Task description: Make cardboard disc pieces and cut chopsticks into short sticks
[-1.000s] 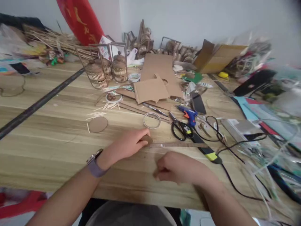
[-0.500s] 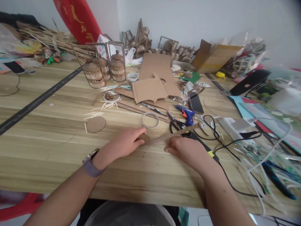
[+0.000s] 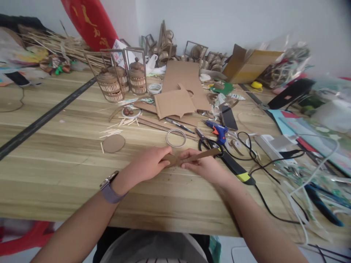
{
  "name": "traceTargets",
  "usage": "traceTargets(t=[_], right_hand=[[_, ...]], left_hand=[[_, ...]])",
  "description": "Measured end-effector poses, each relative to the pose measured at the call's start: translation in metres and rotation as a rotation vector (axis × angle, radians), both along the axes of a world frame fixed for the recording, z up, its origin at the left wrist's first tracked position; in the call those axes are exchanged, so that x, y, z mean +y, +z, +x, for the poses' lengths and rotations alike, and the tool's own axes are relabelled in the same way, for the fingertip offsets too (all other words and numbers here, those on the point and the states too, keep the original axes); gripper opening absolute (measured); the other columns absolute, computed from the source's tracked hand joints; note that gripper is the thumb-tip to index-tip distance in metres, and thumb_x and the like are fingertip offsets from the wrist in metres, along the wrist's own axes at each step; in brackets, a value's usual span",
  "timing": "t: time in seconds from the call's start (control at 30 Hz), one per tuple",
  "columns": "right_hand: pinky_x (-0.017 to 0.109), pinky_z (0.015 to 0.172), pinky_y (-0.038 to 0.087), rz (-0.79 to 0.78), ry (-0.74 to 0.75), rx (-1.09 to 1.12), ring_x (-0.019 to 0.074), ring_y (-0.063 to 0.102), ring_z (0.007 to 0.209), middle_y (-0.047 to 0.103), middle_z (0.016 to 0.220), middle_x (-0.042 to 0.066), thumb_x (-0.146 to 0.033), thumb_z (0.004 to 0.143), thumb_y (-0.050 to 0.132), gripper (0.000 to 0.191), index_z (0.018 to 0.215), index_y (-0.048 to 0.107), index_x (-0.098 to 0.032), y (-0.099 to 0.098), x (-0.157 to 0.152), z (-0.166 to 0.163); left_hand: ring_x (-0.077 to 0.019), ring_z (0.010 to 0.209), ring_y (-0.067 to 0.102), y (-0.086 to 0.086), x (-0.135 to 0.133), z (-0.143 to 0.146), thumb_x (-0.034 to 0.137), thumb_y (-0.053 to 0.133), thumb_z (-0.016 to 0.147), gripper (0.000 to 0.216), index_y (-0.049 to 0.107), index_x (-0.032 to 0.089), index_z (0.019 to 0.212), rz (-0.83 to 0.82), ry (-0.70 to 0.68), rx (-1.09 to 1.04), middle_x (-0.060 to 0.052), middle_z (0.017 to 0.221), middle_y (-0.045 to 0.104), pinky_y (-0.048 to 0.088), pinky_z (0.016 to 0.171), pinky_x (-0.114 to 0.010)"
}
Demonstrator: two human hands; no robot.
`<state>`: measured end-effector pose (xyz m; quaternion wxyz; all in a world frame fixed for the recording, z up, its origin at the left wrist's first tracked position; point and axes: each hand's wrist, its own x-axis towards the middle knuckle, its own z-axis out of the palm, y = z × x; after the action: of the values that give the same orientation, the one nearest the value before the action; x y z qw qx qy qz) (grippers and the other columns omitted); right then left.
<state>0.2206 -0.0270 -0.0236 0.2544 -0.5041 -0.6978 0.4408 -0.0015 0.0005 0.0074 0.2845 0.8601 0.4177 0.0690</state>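
My left hand (image 3: 149,165) is closed on a small brown cardboard disc (image 3: 171,159) held just above the wooden table (image 3: 68,175). My right hand (image 3: 203,167) pinches a long thin cardboard strip (image 3: 204,155) whose near end meets the disc's edge; the strip runs up and to the right over the scissors (image 3: 206,141). A watch with a purple band (image 3: 109,188) is on my left wrist. The two hands nearly touch at the disc.
Close by lie a white ring (image 3: 176,138), a larger cardboard disc (image 3: 113,143) with thin sticks, a blue glue gun (image 3: 218,131), a yellow-black utility knife (image 3: 237,170), black cables, cardboard sheets (image 3: 175,103), a phone (image 3: 229,117) and woven lantern models (image 3: 115,84). Clutter fills the right side.
My right hand moved up and left from the table's front to the strip, then slid along it to the disc. The strip's near end now meets the disc; my left hand stayed put.
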Motion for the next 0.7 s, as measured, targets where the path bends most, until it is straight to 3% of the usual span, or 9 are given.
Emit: traceTargets(t=[0.4,0.7], right_hand=[[0.025,0.055,0.041,-0.065,-0.069,-0.017,0.0131,0.054,0.058,0.062,0.065,-0.002,-0.034,0.072,0.07,0.02,0.081,0.061,-0.019,-0.0042,0.0027,0.0],[0.035,0.074,0.052,-0.145,-0.031,0.135,0.018,0.066,0.077,0.071,0.082,0.003,-0.033,0.071,0.072,0.024,0.085,0.06,-0.018,-0.0045,0.0029,-0.0013]], left_hand=[[-0.0204,0.077,0.06,-0.0026,0.0009,-0.0016,0.025,0.05,0.089,0.005,0.053,0.022,0.091,0.029,0.013,0.018,-0.002,0.084,0.065,0.034,0.062,-0.028],[-0.0224,0.078,0.062,0.0003,-0.0011,0.0002,0.024,0.05,0.089,0.01,0.057,0.021,0.096,0.047,0.004,0.062,-0.004,0.085,0.067,0.035,0.061,-0.029]])
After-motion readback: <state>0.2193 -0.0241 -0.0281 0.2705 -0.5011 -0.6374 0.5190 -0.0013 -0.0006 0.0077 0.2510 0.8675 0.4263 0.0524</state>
